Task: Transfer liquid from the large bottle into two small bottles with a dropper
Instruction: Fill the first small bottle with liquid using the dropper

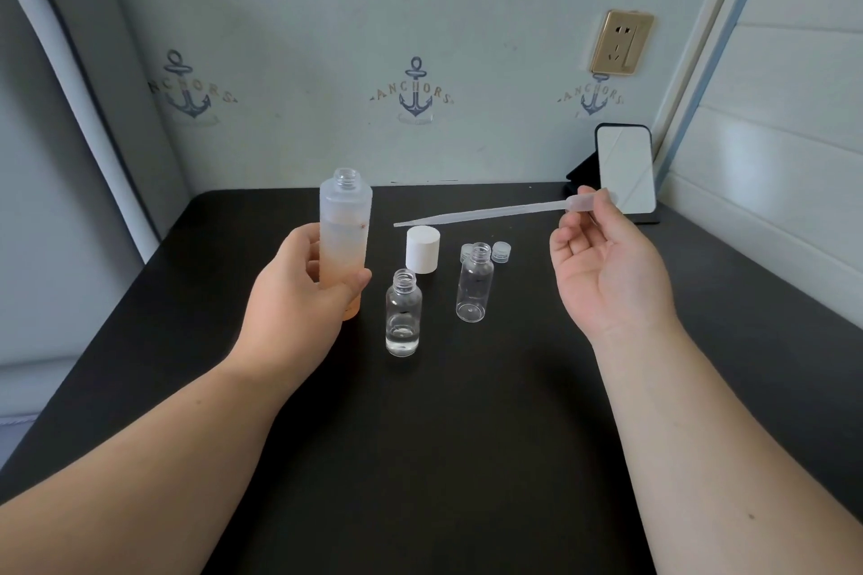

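My left hand [299, 289] grips the large frosted bottle [344, 224] upright near its orange lower half; its neck is uncapped. My right hand [602, 261] pinches the bulb of a clear plastic dropper [485, 213], which lies almost level in the air with its tip pointing left toward the large bottle. On the black table [467, 434] stand two small clear bottles, both uncapped. The nearer small bottle [403, 315] has a little clear liquid at its bottom. The farther small bottle [475, 282] looks empty.
A white cap [423, 255] stands behind the small bottles. Two small clear caps [500, 251] lie beside the farther bottle. A phone [625, 168] leans on a stand at the back right, close to the wall. A grey cushion borders the table's left side.
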Available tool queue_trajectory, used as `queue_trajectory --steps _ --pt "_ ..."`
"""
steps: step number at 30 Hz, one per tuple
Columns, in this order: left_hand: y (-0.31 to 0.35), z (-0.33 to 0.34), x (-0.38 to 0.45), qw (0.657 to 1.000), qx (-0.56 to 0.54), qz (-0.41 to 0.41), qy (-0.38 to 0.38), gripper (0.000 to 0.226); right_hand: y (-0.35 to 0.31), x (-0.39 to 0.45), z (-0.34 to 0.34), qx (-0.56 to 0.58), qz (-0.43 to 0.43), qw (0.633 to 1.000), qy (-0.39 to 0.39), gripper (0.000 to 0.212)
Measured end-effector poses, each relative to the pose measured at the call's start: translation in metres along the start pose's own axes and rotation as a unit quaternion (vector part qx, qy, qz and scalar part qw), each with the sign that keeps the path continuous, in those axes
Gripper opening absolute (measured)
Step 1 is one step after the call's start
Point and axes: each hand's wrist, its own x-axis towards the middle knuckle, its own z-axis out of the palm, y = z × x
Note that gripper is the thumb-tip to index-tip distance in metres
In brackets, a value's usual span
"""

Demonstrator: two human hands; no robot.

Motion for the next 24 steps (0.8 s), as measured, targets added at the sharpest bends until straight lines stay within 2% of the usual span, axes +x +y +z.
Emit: queue_trajectory --steps 11,17,24 --pt "0.0072 -0.0018 -0.0044 0.999 0.016 0.021 -0.018 0.044 -0.0009 -0.0043 0.003 -0.005 -0.035 0.999 -0.02 0.022" --pt "0.0087 -0.003 -0.0047 0.998 0.037 0.046 -0.012 0.049 -0.0012 -0.003 0.0015 -0.03 -0.053 0.998 -0.027 0.013" --pt "0.0055 -0.003 -0.002 0.988 0.132 0.084 0.013 0.042 -0.0043 -0.003 -0.0003 -0.054 -0.08 0.995 -0.01 0.01"
